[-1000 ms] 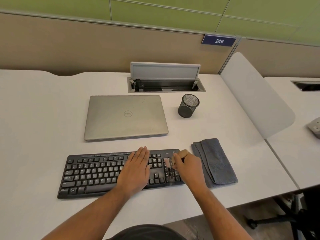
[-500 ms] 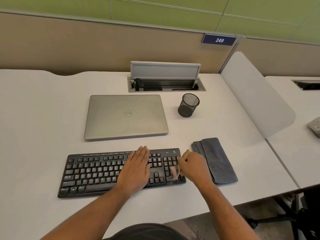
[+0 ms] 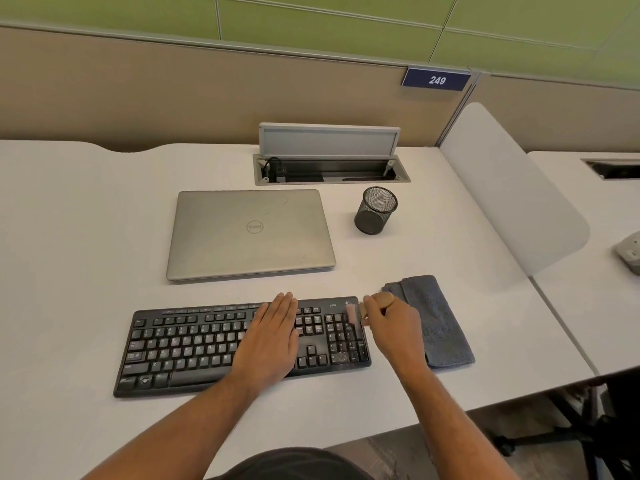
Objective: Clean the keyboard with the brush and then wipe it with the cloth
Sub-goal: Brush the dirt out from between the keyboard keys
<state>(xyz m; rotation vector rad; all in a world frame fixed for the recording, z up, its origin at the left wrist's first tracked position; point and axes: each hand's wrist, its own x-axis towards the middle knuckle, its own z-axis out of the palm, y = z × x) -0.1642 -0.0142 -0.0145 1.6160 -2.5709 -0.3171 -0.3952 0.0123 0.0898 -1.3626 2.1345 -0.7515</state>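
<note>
The desk carried a closed laptop marked "DELL", and a blue plate on the partition read "249". The black keyboard lay at the near edge with the folded grey cloth just beside its right end. The left hand lay flat on the keys, fingers straight and released; the right hand clenched the brush, its blurred bristles at the numeric pad's far corner.

An office cubicle – numbered partition sign; desk cable box; closed laptop
</note>
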